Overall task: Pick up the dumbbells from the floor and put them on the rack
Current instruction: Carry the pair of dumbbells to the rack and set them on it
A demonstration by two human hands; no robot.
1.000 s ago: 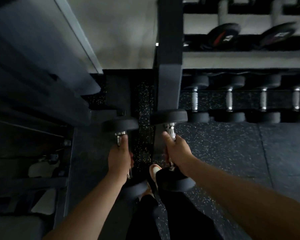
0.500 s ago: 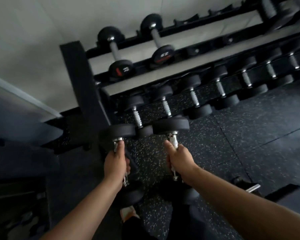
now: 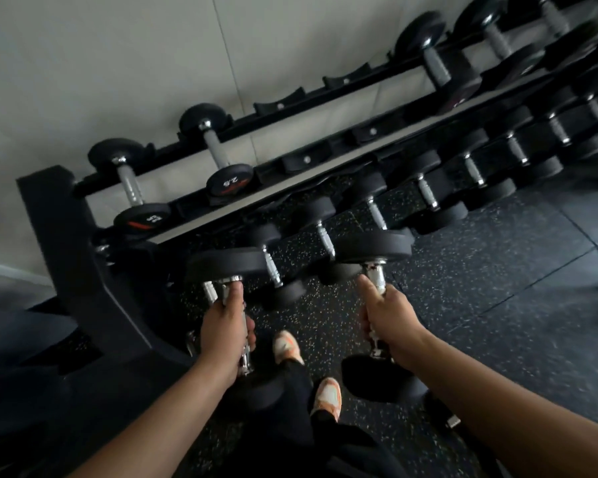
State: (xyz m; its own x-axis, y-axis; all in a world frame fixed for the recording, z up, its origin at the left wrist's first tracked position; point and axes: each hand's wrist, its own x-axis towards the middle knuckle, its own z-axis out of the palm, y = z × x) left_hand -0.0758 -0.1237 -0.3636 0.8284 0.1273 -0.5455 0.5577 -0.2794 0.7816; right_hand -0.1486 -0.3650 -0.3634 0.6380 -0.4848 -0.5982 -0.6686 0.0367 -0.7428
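My left hand [image 3: 225,331] grips the chrome handle of a black dumbbell [image 3: 227,263], held off the floor with its far head pointing at the rack. My right hand [image 3: 389,320] holds a second black dumbbell [image 3: 377,248] the same way, its near head hanging by my right leg. Both far heads hover in front of the lower tier of the black dumbbell rack [image 3: 83,270]. The top tier carries two 2.5 dumbbells [image 3: 132,188] at its left end, then several bare cradles [image 3: 301,160].
The lower tier is filled with several black dumbbells [image 3: 425,191] in a row. Bigger dumbbells [image 3: 439,70] sit on the top tier at the right. Speckled rubber floor [image 3: 497,288] spreads right. My orange shoes [image 3: 287,343] stand between the held weights. A dark bench frame lies left.
The view has swung up and right, so more of the rack's top tier shows. Both hands still hold their dumbbells and have come closer to the lower tier.
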